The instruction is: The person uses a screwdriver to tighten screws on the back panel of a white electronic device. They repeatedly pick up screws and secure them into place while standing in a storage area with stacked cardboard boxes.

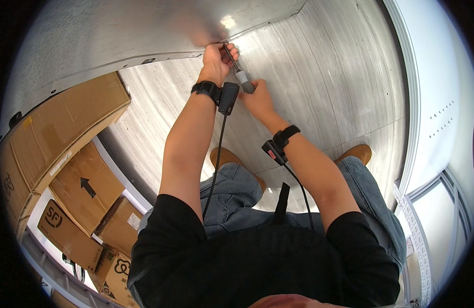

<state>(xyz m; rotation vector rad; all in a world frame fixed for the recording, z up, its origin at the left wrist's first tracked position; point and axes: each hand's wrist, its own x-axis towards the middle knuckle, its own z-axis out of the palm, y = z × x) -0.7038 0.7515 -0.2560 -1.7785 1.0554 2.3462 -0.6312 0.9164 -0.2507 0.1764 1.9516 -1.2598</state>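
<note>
A screwdriver with a grey-and-white handle and a thin dark shaft slants up to the lower edge of a grey metal panel. My right hand is closed round the end of its handle. Up at the panel's edge, my left hand has its fingers curled about the shaft near the tip. What the tip meets is hidden by the fingers. Each wrist wears a black strap with a small box, and a cable runs from each box toward my body.
Cardboard boxes are stacked at the left on a shelf. Along the right stands a white cabinet-like panel with rows of small holes. Below the metal panel lies a light wood-look floor, with my brown shoes on it.
</note>
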